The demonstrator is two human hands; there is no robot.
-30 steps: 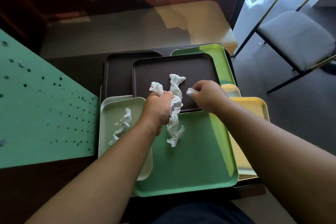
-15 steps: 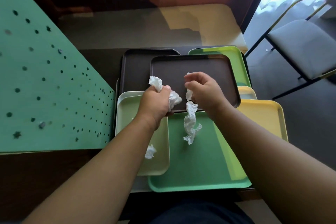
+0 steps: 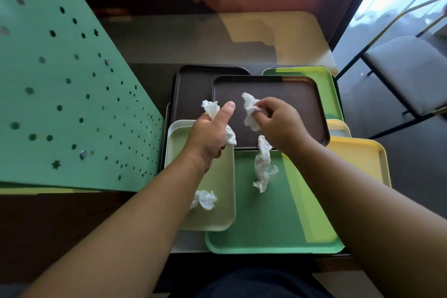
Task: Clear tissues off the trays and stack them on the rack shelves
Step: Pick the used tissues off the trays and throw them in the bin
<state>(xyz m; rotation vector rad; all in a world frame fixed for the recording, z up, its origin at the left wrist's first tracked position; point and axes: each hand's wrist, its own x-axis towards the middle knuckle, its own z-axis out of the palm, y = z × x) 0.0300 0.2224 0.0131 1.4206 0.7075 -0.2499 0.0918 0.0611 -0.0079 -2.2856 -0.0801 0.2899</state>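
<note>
Tissue clearing is in hand; no tray has yet gone to the rack, by the look of the pile. The left hand (image 3: 210, 132) is closed in a fist around a wad (image 3: 212, 109) of tissue, thumb extended, with paper showing above and below the fist. The right hand (image 3: 278, 123) pinches the upper end of a long twisted tissue (image 3: 262, 164) between fingertips and thumb; its lower end hangs over, perhaps touching, the green tray (image 3: 271, 230). Both hands are above the near edge of the brown tray (image 3: 285, 94), which appears bare. One crumpled tissue (image 3: 205, 199) lies loose on the pale tray (image 3: 217, 218), partly hidden by the left forearm. A yellow tray (image 3: 360, 159) sits at right, further trays beneath. The perforated green panel (image 3: 60, 104) at left is judged to be part of the rack; its shelves are not in view. Next move, in my judgement: gather the hanging tissue into the grip, then pick up the loose one, which calls for a free finger or two since both hands are occupied. Stacking follows only after that.
</note>
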